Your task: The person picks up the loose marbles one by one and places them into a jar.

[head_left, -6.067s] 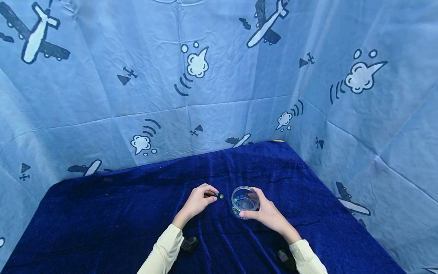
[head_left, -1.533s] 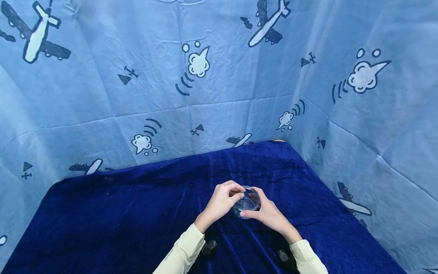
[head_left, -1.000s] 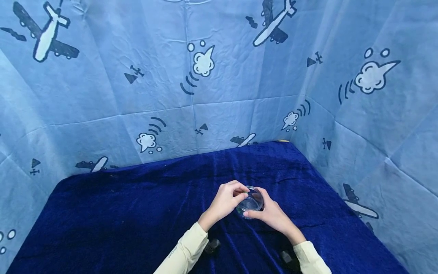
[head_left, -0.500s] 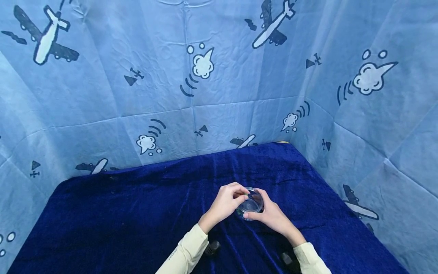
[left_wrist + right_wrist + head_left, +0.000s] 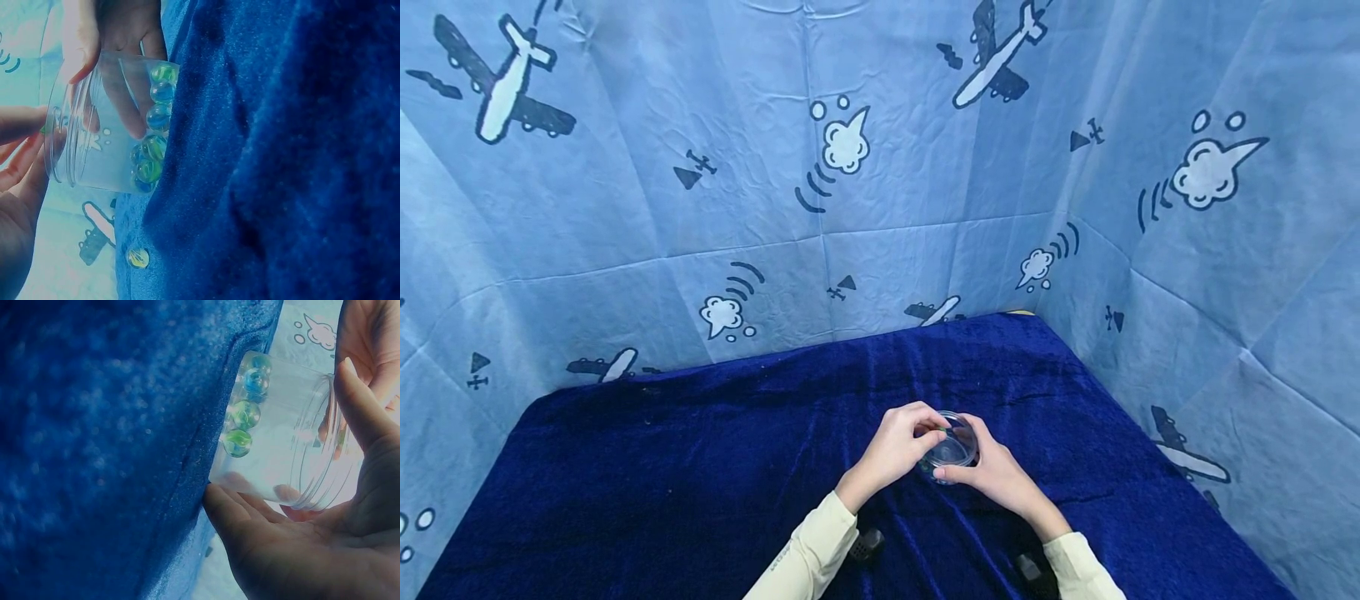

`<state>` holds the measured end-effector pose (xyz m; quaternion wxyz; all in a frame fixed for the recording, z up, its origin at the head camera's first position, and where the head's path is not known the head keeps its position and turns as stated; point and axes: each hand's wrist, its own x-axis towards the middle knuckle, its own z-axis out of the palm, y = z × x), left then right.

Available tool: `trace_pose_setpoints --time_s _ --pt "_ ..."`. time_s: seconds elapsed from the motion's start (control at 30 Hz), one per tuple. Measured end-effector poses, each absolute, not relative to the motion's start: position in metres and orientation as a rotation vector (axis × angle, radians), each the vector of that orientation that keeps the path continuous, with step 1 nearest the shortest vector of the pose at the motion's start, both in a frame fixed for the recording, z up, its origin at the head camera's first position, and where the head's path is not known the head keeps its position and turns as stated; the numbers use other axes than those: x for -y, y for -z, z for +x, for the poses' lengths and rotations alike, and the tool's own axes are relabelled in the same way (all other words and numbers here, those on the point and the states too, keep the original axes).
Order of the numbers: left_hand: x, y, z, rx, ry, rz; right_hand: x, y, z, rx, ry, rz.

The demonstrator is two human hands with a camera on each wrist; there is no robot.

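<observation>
A clear plastic jar (image 5: 952, 452) stands upright and uncovered on the cloth. My right hand (image 5: 996, 472) grips it from the right, with thumb and fingers curled round its side. Over the rim, my left hand (image 5: 895, 443) pinches a small green marble (image 5: 43, 129) between thumb and fingertips, at the jar's mouth. Most of that marble is hidden by the fingers. Through the wall in the left wrist view, several blue and green glass marbles (image 5: 150, 170) lie on the jar's bottom. One loose yellowish marble (image 5: 138, 258) rests on the cloth outside the jar.
Dark blue velvet cloth (image 5: 715, 467) covers the table, with folds running near the hands. A light blue curtain (image 5: 880, 192) printed with planes encloses the back and sides. Black devices hang below both wrists, one under the left sleeve (image 5: 808, 542).
About six seconds ago my left hand was at marbles on the cloth left of the jar. It has since moved right to the jar's mouth. Over the last second both hands barely move.
</observation>
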<state>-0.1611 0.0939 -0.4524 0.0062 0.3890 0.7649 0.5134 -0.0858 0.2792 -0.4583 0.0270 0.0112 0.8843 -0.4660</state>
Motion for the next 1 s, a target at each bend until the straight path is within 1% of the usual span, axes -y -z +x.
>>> trace_pose_setpoints --time_s 0.63,0.77,0.87,1.0 --pt "-0.092 0.454 -0.161 -2.386 -1.678 1.188 -0.278 0.459 -0.086 -2.726 1.442 0.033" --pt "-0.088 0.454 -0.166 -2.455 -1.802 1.138 -0.277 0.459 -0.087 -2.733 1.442 0.038" --pt "-0.083 0.454 -0.173 -2.544 -1.86 1.053 -0.276 0.459 -0.087 -2.741 1.441 0.046" --pt "-0.072 0.455 -0.182 -2.606 -1.762 0.976 -0.276 0.458 -0.087 -2.746 1.442 0.057"
